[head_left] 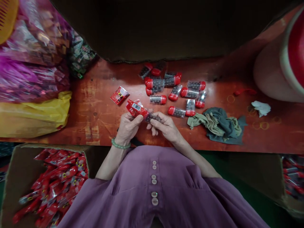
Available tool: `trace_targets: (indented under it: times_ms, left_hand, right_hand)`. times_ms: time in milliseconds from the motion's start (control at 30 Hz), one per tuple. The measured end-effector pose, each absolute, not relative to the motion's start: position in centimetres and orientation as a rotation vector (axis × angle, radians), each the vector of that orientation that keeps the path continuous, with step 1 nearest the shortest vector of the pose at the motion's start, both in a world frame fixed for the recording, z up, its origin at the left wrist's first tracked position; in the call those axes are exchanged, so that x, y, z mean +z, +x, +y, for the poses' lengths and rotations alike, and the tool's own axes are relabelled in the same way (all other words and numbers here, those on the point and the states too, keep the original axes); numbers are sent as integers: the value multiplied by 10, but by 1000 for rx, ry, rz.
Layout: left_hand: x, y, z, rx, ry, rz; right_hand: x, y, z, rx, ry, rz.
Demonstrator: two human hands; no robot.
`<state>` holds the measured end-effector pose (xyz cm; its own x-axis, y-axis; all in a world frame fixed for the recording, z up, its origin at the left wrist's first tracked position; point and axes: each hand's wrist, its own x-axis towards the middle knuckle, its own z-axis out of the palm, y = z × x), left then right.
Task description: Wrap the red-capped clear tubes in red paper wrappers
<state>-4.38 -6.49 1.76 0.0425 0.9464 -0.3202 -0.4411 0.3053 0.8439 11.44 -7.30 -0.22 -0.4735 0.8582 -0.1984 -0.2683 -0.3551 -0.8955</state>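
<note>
Pinching the barcoded red packet point(137, 107) between thumb and fingers: left hand point(129, 127). Right hand point(167, 127) is pinching a clear tube of dark balls point(149, 117), end meeting the packet; can't tell if it's going inside. Both items are sitting between the hands, over the tabletop point(92, 103) near its front edge. Flat red packet point(120, 95) is lying beyond the left hand. Red-capped tubes point(190, 92) are lying beyond the right, crumpled green cloth point(220, 126) resting just beside them.
</note>
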Motion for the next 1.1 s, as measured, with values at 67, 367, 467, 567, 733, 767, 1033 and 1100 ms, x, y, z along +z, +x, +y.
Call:
trace_targets:
  times_ms: [67, 367, 467, 567, 733, 767, 1033, 1100]
  left_hand:
    - [18, -45, -63, 1206, 618, 1007]
    - [15, -40, -55, 1311, 564, 976]
    - [15, -38, -52, 1273, 589, 904]
    - [17, -38, -50, 1231, 621, 886]
    - [18, -38, -46, 1277, 600, 950]
    - [17, -38, -45, 1286, 588, 971]
    - [11, -39, -36, 1277, 469, 1044]
    - [11, -40, -38, 1236, 477, 1049]
  right_hand:
    - [-1, 111, -71, 1882, -913, -1067]
    - [-3, 100, -72, 1127, -1135, -1636]
    - [-2, 98, -71, 1162, -1167, -1597]
    - [2, 95, -70, 1564, -1030, -1393]
    - [3, 91, -64, 1304, -1131, -1566]
    - [1, 91, -63, 1185, -1158, -1646]
    - [-9, 88, -55, 1113, -1221, -1688]
    - [-6, 88, -52, 1468, -1132, -1500]
